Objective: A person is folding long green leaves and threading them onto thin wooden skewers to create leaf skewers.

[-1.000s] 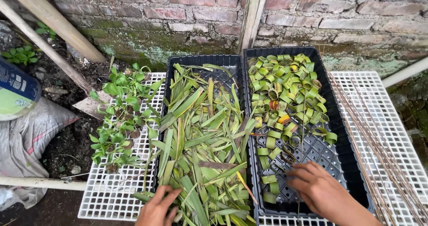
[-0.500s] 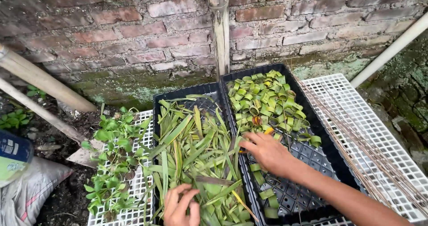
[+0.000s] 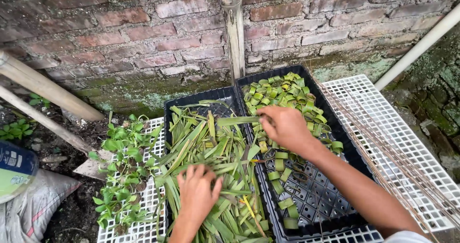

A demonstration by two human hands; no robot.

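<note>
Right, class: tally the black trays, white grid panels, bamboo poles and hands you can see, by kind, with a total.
Black trays: 2 (leaf strip tray, leaf ring tray)
White grid panels: 2
Bamboo poles: 3
Hands: 2 (left hand, right hand)
Total: 9

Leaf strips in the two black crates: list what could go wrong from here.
1. The right hand holds a long leaf strip across the rim between the crates; it may slip back into the loose strips.
2. The left hand presses on that pile; strips could spill onto the seedlings beside it.
3. The forearm crosses above the rolled leaf rings and could scatter them.
</note>
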